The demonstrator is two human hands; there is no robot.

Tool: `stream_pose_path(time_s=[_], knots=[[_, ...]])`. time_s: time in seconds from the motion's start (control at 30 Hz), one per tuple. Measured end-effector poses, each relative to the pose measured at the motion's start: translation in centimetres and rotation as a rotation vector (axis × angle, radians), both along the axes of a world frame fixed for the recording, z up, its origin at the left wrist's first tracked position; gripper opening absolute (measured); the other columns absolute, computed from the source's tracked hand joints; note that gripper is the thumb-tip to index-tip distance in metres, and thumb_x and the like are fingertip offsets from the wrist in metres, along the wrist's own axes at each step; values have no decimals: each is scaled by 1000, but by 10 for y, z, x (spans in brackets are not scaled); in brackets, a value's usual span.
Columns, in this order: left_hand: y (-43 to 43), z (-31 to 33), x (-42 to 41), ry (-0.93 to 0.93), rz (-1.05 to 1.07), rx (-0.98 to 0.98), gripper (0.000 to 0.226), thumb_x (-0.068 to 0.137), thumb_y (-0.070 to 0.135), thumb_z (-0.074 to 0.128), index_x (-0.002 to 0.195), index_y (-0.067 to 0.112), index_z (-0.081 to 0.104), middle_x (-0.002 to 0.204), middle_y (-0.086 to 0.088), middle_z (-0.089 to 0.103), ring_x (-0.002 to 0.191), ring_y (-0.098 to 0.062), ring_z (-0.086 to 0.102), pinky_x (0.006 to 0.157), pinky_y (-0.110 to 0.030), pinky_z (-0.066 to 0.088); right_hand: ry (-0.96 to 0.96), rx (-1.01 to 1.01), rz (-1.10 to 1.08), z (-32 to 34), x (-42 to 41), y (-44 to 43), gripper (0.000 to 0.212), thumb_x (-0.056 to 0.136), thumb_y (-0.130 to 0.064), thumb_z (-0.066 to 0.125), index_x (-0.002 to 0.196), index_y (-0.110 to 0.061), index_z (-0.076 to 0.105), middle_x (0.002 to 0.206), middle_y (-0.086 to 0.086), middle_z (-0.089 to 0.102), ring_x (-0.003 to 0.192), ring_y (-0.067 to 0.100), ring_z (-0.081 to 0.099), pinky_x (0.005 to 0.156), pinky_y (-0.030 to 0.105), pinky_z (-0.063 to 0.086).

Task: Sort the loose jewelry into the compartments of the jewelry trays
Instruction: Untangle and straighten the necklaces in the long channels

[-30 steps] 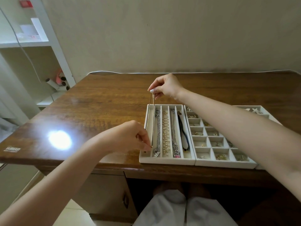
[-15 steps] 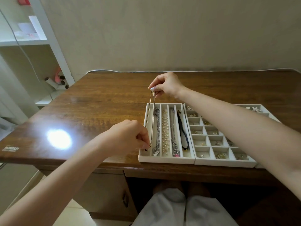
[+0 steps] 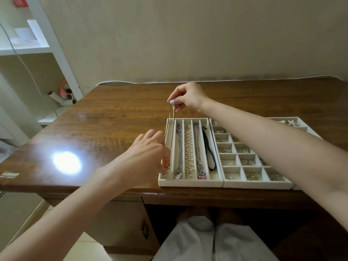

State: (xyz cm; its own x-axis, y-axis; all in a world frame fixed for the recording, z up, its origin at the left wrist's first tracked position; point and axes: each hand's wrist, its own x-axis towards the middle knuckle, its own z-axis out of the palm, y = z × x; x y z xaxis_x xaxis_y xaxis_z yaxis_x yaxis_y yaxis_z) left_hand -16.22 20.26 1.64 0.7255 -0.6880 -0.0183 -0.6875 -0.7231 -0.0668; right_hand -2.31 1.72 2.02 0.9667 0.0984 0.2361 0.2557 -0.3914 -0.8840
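The right hand (image 3: pixel 188 98) is reaching forward, pinching a gold chain (image 3: pixel 171 140) at its top. The left hand (image 3: pixel 148 159) is pinching its lower end.

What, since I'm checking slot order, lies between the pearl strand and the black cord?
In the head view, a silver chain with a pink charm.
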Motion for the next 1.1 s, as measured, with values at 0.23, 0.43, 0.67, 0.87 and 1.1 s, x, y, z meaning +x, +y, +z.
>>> stream_pose_path(time_s=[0.23,0.43,0.67,0.87,1.1], knots=[[0,3,14,367,58,-58,5,85,29,65,89,26,63,88,15,36,94,-8,33,74,-15,29,-4,-30,9,0,-1,2,9,79,11,66,81,2,68,66,11,62,55,20,61,55,27,58],[-3,-2,16,390,88,-11,11,85,28,65,93,20,67,87,12,39,96,-11,36,83,-22,35,8,-36,24,-5,-2,4,12,78,10,67,77,-2,68,67,13,62,55,21,61,55,25,57],[-7,-6,8,157,80,-22,10,84,32,65,92,30,59,80,16,31,92,-12,33,76,-25,26,10,-72,5,-5,-1,2,11,80,6,68,78,-5,69,68,11,64,55,15,61,58,28,57],[-2,2,7,160,90,-122,12,87,33,62,98,28,63,87,13,40,97,-11,40,82,-23,35,5,-111,-13,-7,-2,3,7,79,2,71,80,-6,71,70,5,66,59,15,58,53,24,51],[-3,-5,9,124,100,-147,14,88,32,61,100,29,67,86,11,41,95,-11,40,79,-22,36,20,-73,-1,-6,-2,6,10,80,6,67,82,-3,69,70,10,65,56,14,60,52,22,53]])
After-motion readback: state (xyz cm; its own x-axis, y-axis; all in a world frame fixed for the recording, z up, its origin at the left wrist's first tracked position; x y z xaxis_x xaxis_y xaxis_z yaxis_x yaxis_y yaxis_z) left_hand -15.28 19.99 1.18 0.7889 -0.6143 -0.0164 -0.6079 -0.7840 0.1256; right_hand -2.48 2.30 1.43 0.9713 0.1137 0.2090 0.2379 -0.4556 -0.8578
